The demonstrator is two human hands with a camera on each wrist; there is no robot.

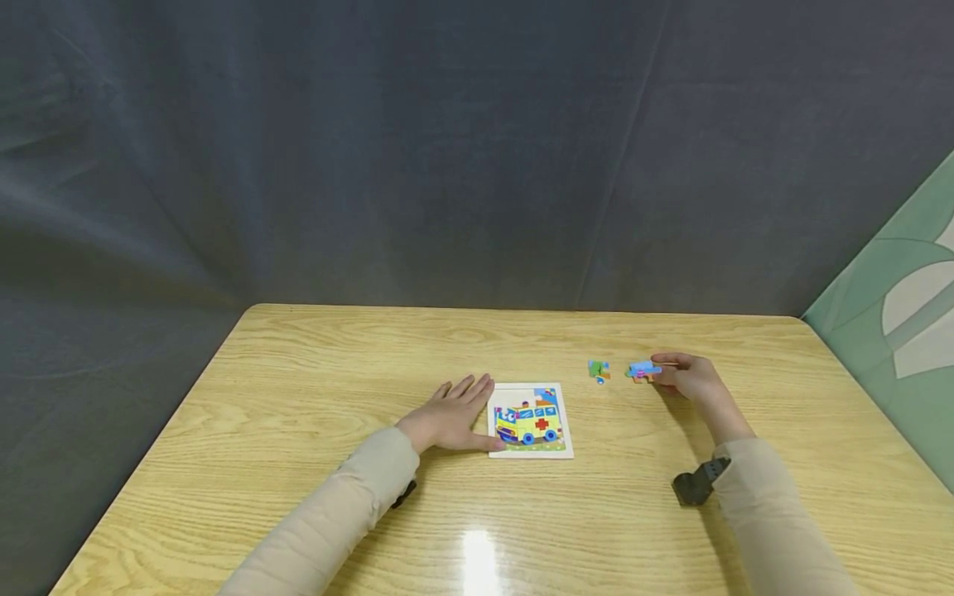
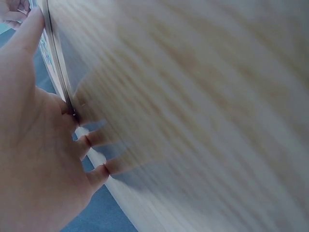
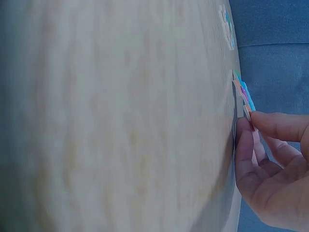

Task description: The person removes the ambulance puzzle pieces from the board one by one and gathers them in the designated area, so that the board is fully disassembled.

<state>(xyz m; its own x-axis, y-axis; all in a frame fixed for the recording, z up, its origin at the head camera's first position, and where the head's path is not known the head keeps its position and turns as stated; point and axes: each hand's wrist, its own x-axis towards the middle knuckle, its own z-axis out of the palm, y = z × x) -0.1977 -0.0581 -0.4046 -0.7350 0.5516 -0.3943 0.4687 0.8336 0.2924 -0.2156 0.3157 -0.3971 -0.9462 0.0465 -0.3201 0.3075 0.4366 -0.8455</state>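
A square jigsaw puzzle (image 1: pixel 532 420) with a white border and a yellow ambulance picture lies flat on the table. Bare white backing shows at its upper left. My left hand (image 1: pixel 450 415) rests at the puzzle's left side, fingers spread and straight, with the thumb on the lower left border. Off to the right, my right hand (image 1: pixel 693 382) pinches a blue, pink and orange jigsaw piece (image 1: pixel 643 371) by its edge between thumb and fingers. In the right wrist view that piece (image 3: pixel 245 93) is tilted close to the tabletop. A green and blue jigsaw piece (image 1: pixel 599 370) lies left of it.
The wooden table (image 1: pixel 335 356) ends at a dark grey curtain (image 1: pixel 447 165) behind and on the left. A green patterned panel (image 1: pixel 894 306) borders the right side. A black device (image 1: pixel 696 484) is strapped at my right wrist.
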